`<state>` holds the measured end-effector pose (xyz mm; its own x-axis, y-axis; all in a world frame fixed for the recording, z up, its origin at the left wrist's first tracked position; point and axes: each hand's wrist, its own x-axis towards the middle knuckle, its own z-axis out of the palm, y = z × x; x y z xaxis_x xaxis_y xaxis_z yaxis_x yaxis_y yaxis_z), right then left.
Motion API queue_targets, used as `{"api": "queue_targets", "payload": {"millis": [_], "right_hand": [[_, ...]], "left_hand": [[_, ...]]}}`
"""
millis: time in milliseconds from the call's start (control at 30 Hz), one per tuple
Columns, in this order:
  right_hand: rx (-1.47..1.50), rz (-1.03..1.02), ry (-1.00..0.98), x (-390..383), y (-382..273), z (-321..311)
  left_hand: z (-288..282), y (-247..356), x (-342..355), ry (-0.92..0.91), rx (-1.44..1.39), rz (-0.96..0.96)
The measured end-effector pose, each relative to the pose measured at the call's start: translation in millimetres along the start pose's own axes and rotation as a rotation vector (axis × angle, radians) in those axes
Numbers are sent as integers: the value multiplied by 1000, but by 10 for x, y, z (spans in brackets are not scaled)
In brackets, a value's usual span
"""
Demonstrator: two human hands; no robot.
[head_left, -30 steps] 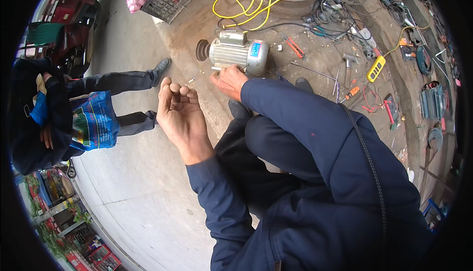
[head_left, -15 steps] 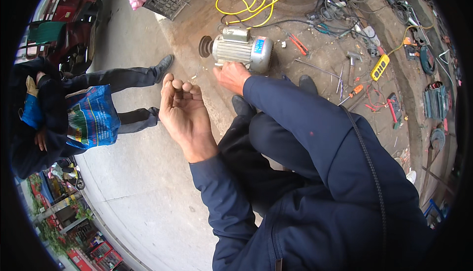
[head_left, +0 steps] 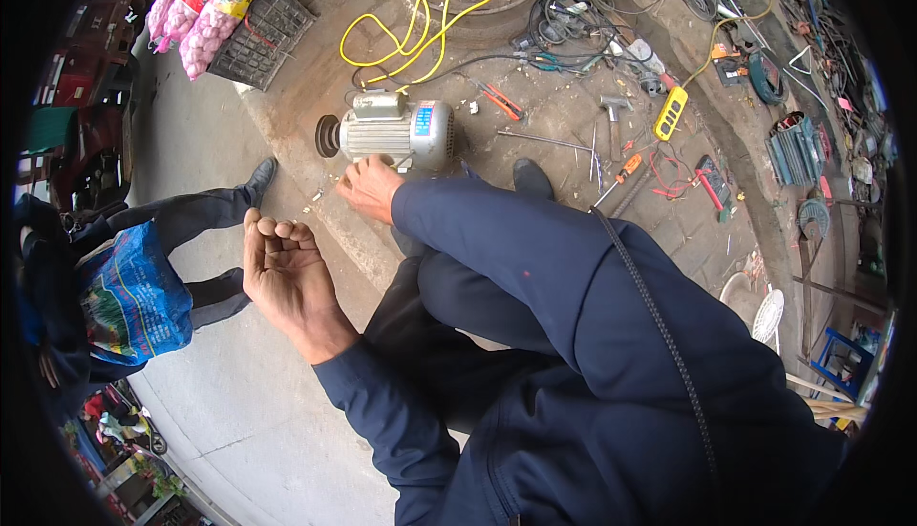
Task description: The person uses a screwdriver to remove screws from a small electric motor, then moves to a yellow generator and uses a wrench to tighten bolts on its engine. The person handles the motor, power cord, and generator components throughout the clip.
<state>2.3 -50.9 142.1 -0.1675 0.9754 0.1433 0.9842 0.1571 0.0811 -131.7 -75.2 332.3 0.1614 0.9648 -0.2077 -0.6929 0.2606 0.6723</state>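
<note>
Motor [head_left: 394, 134], upper centre: likely heavy, rigid; best held round middle. Left hand [head_left: 289, 278] half-curled, palm bare; right hand [head_left: 371, 188] grip: cannot tell.

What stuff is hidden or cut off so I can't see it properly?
All in the head view:
Whatever the right hand might be holding: hidden by the hand itself.
Part of the motor's lower edge: covered by the right hand.
The other person's head: lost past the dark rim at left.
The wheel's far edge: cut off by the top edge.
</note>
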Motion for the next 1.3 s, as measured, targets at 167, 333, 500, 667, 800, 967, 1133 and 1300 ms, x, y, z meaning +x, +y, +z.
{"api": "queue_targets", "payload": {"millis": [167,333,500,667,800,967,1133,1300], "right_hand": [[167,19,-76,22,72,94],[10,-139,187,48,23,147],[195,58,-144,33,59,163],[21,-194,114,-16,95,159],[129,-55,-201,-51,49,128],[49,-257,94,-131,8,123],[-89,-76,-57,-98,-109,109],[-122,-175,75,-76,-112,128]], "left_hand": [[9,-10,23,13,20,-14],[-20,-37,56,-3,7,-31],[-84,-55,64,-27,-35,-47],[-159,-48,87,-34,-56,-45],[-195,-45,80,-2,-79,-40],[-172,-33,78,-8,-77,-27],[-157,-12,55,-2,-91,-27],[-162,-7,49,-12,-86,-32]]}}
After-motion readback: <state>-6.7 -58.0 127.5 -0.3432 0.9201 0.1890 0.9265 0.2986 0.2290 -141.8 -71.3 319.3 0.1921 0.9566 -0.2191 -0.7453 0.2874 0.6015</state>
